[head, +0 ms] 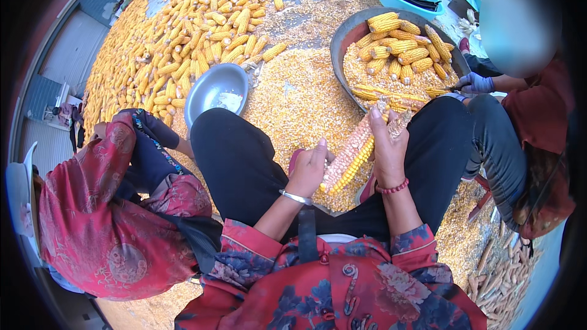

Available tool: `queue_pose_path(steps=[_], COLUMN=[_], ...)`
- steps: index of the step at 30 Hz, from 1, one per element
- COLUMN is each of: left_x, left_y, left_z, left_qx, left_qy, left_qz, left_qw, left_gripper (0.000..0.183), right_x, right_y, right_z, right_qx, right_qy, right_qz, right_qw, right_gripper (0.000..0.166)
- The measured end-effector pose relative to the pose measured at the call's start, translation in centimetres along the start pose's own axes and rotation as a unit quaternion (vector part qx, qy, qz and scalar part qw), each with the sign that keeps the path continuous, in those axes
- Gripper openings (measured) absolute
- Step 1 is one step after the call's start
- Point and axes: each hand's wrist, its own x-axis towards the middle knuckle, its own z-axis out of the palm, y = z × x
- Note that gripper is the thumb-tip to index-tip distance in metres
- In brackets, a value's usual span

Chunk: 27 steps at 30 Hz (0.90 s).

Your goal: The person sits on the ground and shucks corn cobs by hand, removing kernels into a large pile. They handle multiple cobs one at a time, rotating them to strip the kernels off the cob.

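Note:
Between my knees a partly shelled ear of corn [351, 153] is held at a slant. Its upper side is bare pinkish cob, while yellow kernels remain along the lower right side. My left hand [308, 168], with a silver bangle at the wrist, grips the near lower end. Around the upper end closes my right hand [389, 151], which wears a red bead bracelet. A second, rough bare cob [400, 124] shows at the right hand's fingers, apparently held too. Loose kernels [293, 96] cover the ground below.
A large round metal pan [337, 50] of ears and kernels stands ahead right. A grey basin [190, 94] is ahead left, before a heap of corn ears [197, 32]. People sit close on both sides; a gloved hand [477, 83] holds a tool. Bare cobs [500, 279] lie right.

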Motion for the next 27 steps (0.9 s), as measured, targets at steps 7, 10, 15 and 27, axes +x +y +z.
queue_pose_path(steps=[7, 10, 15, 27], left_x=[1.0, 0.9, 1.0, 9.7], left_y=[3.3, 5.1, 8.8, 10.8], left_z=[-1.2, -2.2, -1.5, -2.2], left_qx=[-0.06, 0.054, 0.143, 0.038], left_qy=[-0.073, -0.074, -0.052, 0.065], left_qz=[-0.033, 0.128, 0.256, 0.237], left_qw=[0.995, 0.988, 0.955, 0.969], left_gripper=[0.056, 0.051, 0.035, 0.039], right_x=[1.4, 3.5, 7.6, 16.6], right_y=[-1.1, -2.1, -4.4, -3.6], right_z=[-0.3, 0.4, 1.8, 5.9], right_qx=[-0.014, 0.011, 0.038, 0.021], right_qy=[-0.019, -0.001, -0.03, -0.065], right_qz=[0.032, 0.001, -0.019, -0.02], right_qw=[0.999, 1.0, 0.999, 0.997], right_gripper=[0.012, 0.015, 0.019, 0.026])
